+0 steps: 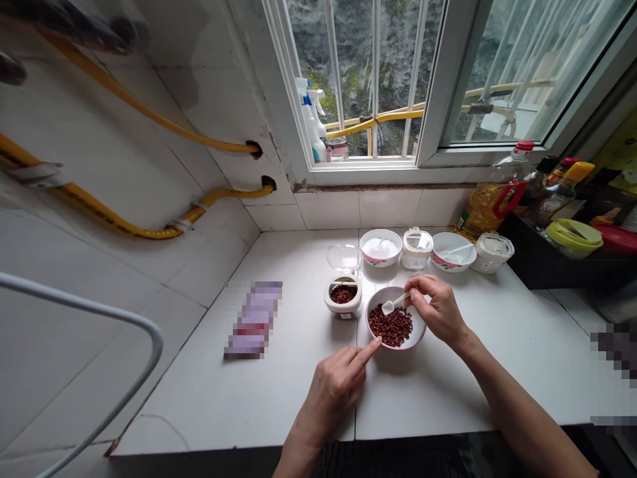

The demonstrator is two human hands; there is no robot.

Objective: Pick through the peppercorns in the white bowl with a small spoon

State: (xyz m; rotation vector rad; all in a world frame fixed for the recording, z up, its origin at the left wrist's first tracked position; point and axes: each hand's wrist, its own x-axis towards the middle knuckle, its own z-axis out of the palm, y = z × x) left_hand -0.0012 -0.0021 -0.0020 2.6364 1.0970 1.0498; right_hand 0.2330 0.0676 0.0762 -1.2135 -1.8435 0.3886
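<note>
Small spoon [388,307] over dark red spice [393,328]
The right hand [436,307] pinches it; the left hand [335,381], gripping nothing, sets a fingertip against the bowl [419,324] on the tabletop [288,398]. Steady bowl, low spoon: fewer spills.

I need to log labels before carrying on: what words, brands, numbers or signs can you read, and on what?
None can be read.
Yellow pipe: dark print, too blurred.
Oil bottle: label too small.
Yellow-capped bottle: label too blurred.
Open jar of dark red granules: front tag too small.
Purple item: pixelated.
Bowl and spoon: no lettering visible.
</note>
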